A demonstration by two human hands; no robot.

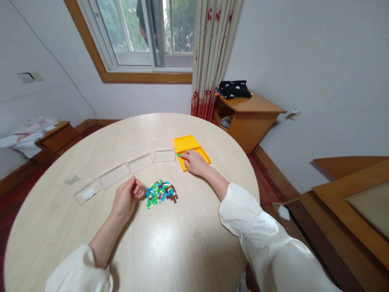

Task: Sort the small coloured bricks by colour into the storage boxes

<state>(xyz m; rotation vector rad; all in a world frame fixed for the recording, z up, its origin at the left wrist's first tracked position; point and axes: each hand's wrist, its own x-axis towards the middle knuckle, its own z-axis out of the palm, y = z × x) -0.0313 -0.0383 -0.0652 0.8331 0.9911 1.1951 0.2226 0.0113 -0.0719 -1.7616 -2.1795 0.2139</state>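
Right fingers [186, 155] partly hide yellow box [186, 142]; grip unclear.

Round pale table top [182, 243]: smooth, wood-grained surface is observed; window light is returned as a soft sheen. Small blue, green and brown bricks [161, 192]: hard plastic is indicated. Shallow yellow-orange rectangular box [186, 142]: smooth, opaque plastic is noted. Clear rectangular trays [114, 176]: transparent plastic is seen, glossy at the rims. White gathered sleeves [243, 211]: thin, creased cloth is shown. Brown bedside cabinet [253, 126]: varnished wood is recorded, glossy on top. Cream-and-red pleated curtain [212, 48]: matt cloth is noted.
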